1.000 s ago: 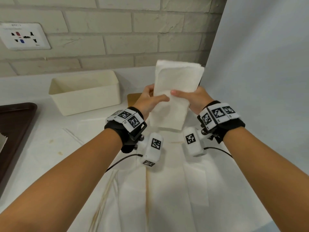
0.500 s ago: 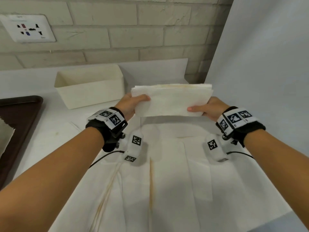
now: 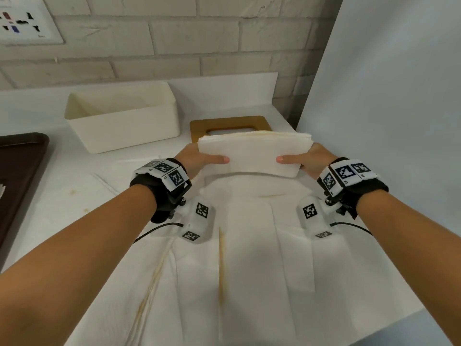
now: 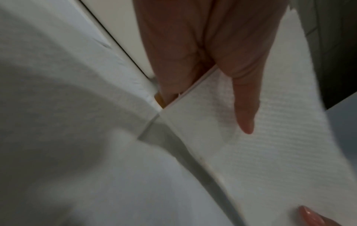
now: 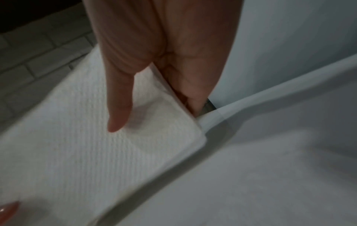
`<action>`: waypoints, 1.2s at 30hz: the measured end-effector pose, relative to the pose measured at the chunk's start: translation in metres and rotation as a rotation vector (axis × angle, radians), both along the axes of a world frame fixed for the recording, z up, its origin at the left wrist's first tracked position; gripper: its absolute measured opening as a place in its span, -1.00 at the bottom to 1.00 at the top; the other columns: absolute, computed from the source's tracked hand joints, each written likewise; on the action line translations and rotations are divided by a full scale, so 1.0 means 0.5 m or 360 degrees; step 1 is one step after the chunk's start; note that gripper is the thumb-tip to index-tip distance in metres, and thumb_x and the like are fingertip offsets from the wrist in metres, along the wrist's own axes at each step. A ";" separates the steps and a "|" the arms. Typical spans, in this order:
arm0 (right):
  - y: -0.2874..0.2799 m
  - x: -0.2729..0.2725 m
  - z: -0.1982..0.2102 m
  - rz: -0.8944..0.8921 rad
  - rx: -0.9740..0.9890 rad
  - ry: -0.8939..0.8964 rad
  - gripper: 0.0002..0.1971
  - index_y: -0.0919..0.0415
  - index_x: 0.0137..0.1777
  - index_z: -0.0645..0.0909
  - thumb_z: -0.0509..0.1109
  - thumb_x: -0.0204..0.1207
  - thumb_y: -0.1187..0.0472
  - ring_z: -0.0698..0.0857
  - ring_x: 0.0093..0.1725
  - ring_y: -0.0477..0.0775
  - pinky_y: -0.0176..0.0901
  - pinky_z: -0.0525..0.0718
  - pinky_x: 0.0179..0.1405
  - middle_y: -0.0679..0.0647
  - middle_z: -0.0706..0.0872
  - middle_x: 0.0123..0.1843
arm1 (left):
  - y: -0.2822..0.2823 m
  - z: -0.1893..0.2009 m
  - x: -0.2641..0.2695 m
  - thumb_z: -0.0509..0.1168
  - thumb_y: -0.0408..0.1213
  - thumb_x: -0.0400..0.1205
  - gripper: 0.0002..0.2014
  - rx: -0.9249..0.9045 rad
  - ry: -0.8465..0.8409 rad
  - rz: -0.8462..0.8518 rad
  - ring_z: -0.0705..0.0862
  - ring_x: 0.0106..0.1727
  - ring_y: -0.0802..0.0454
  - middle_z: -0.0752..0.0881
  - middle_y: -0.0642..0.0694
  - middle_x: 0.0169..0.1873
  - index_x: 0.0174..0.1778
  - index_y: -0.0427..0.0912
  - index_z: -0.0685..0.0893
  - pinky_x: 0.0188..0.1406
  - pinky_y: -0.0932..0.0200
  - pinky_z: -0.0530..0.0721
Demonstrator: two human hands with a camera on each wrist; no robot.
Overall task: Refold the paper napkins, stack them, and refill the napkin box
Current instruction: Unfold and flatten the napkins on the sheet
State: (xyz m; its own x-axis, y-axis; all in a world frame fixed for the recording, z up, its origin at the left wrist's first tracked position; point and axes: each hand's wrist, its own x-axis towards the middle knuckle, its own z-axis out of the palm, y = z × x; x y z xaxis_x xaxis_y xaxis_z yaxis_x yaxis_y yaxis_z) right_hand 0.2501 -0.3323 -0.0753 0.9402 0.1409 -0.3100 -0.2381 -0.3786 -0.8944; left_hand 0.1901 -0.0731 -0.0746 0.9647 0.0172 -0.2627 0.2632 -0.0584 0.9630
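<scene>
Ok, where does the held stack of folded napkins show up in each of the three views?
Head: napkin stack at centre, gripped at both ends.
Left wrist: it fills the right side, under the left hand.
Right wrist: it fills the lower left, under the right hand.
Shared landmark: the thumbs lying on its top face.

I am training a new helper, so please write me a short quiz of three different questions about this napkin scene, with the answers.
1. True or false: the napkin stack is already inside the napkin box.
2. Multiple choice: how is the stack held? A) by the left hand alone; B) by the left hand and the right hand, one at each end; C) it lies free on the counter.
3. Fill in: behind the stack lies a wooden lid with a rectangular ____ in it.

Key:
1. False; the box stands apart, at the back left, and no napkins show in it.
2. B; each thumb lies on the near face of the stack.
3. Opening.
</scene>
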 end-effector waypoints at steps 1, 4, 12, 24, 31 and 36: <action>0.000 -0.004 0.004 0.0026 0.0012 0.0033 -0.20 0.07 0.03 0.64 0.75 -0.34 0.00 0.66 0.26 0.20 0.18 0.58 0.35 0.14 0.72 0.21 | 0.000 0.001 0.001 0.48 -0.47 0.42 -0.52 -0.0028 0.0009 -0.0002 0.66 0.28 -0.09 0.71 -0.16 0.20 0.27 -0.24 0.62 0.42 0.00 0.52; -0.007 -0.003 -0.003 0.0130 -0.0115 0.0131 -0.16 0.07 0.08 0.61 0.77 -0.32 -0.03 0.64 0.28 0.19 0.17 0.57 0.36 0.13 0.70 0.23 | -0.004 -0.001 0.001 0.42 -0.54 0.46 -0.52 -0.0136 0.0037 0.0011 0.64 0.29 -0.13 0.70 -0.17 0.17 0.31 -0.28 0.58 0.38 0.00 0.55; 0.006 -0.015 0.011 0.0299 -0.0111 0.0224 -0.51 0.03 0.07 0.65 0.69 0.12 0.19 0.68 0.24 0.15 0.15 0.56 0.37 0.12 0.74 0.20 | 0.005 -0.019 0.006 0.72 -0.09 -0.15 0.06 -0.0123 0.0140 -0.0081 0.59 0.36 -0.07 0.70 -0.14 0.24 0.34 -0.28 0.59 0.52 -0.04 0.38; -0.003 0.001 -0.006 0.0246 -0.0008 0.0222 -0.18 0.18 0.22 0.61 0.77 -0.13 0.07 0.68 0.24 0.19 0.17 0.58 0.35 0.13 0.75 0.18 | 0.007 -0.021 -0.008 0.63 -0.30 0.14 -0.26 -0.0102 0.0146 -0.0103 0.63 0.33 -0.08 0.74 -0.16 0.19 0.29 -0.32 0.64 0.51 -0.04 0.40; 0.007 0.011 -0.004 0.0274 0.0042 0.0142 -0.24 0.17 0.20 0.65 0.73 -0.09 0.04 0.69 0.23 0.19 0.15 0.56 0.38 0.16 0.75 0.18 | -0.011 -0.029 0.001 0.66 -0.19 0.05 -0.26 -0.0093 0.0003 0.0092 0.70 0.23 -0.06 0.76 -0.16 0.15 0.20 -0.22 0.71 0.41 -0.04 0.54; 0.002 0.036 -0.008 0.0141 0.0189 0.0014 -0.07 0.13 0.15 0.67 0.78 -0.35 -0.10 0.70 0.23 0.17 0.17 0.57 0.36 0.12 0.76 0.18 | -0.019 -0.010 0.012 0.48 -0.45 0.43 -0.61 -0.0129 -0.0044 0.0264 0.69 0.23 -0.12 0.73 -0.21 0.12 0.19 -0.34 0.66 0.37 0.04 0.57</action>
State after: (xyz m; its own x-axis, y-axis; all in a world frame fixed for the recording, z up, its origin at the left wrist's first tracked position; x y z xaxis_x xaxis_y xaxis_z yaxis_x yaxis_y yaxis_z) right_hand 0.2680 -0.3314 -0.0792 0.9198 0.2592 -0.2945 -0.2168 -0.2899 -0.9322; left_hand 0.1962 -0.0826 -0.0795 0.9573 0.1564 -0.2431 0.2362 0.0620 0.9697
